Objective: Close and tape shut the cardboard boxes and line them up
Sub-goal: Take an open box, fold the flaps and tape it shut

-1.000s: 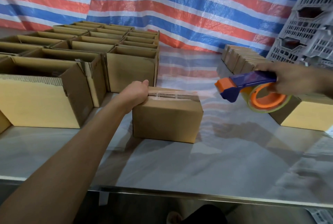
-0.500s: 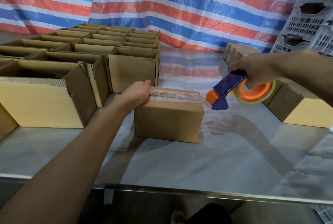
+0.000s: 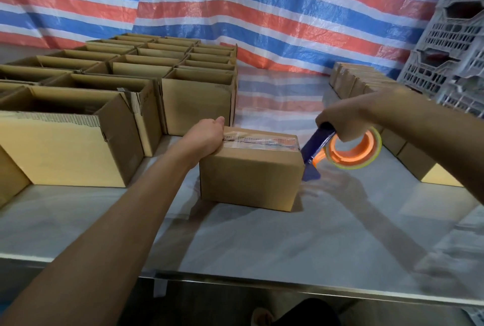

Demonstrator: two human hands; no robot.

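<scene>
Change noted: a second ago your right hand held the tape dispenser up and well out to the right. It has since swung in and down. The dispenser's blue nose now sits at the top right edge of the closed box, touching it or just beside it; contact is too fine to call.

The box has not shifted. Your left hand is where it was, on the box's top left end.

Meaning for the task, as a judgement: a tape strip already runs along the top seam, so you are either starting another pass from the right end or pressing the tail down that side. The box looks close to sealed, and lining it up is still to do.

Pose:
- The left arm reaches forward, nearly straight. Its fingers curl over the box's left top edge, gripping to brace it against the pull.
- The right forearm comes in from the right with the wrist dropped. Its fingers are wrapped tight round the dispenser handle, the roll hangs below the knuckles, and the nose points down and left.

The closed box stands mid-surface, between the open boxes on the left and the row of taped boxes on the right.
</scene>
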